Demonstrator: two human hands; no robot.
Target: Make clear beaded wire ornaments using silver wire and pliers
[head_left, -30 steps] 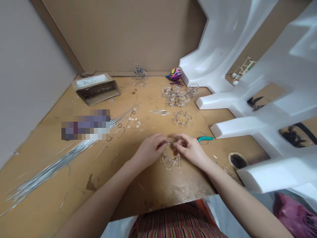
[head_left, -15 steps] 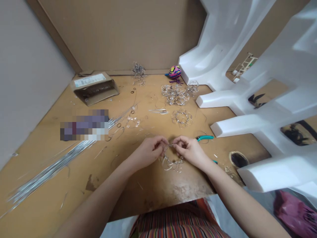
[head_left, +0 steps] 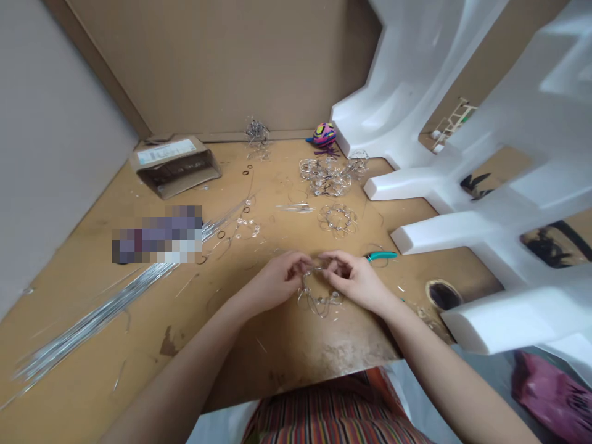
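Observation:
A wire ring with clear beads [head_left: 319, 301] hangs between my two hands, just above the front of the table. My left hand [head_left: 282, 280] pinches its upper left side with thumb and fingers. On the upper right side, my right hand [head_left: 349, 277] grips the same ring with curled fingers. Part of the ring is hidden behind the fingertips. Teal-handled pliers [head_left: 383, 255] lie just beyond my right hand, partly covered by it. A similar beaded wire ring [head_left: 338, 220] rests flat farther back.
A bundle of thin metal wires [head_left: 102, 320] runs across the left. Behind it stand an open cardboard box [head_left: 178, 166] and piled wire rings [head_left: 326, 177]. White moulded prongs [head_left: 439, 231] edge the right side, near a round hole [head_left: 444, 296]. Loose beads [head_left: 248, 228] lie mid-table.
The fingertips have moved slightly apart, and a short stretch of the ring's wire now shows between them. Both hands stay in nearly the same place.

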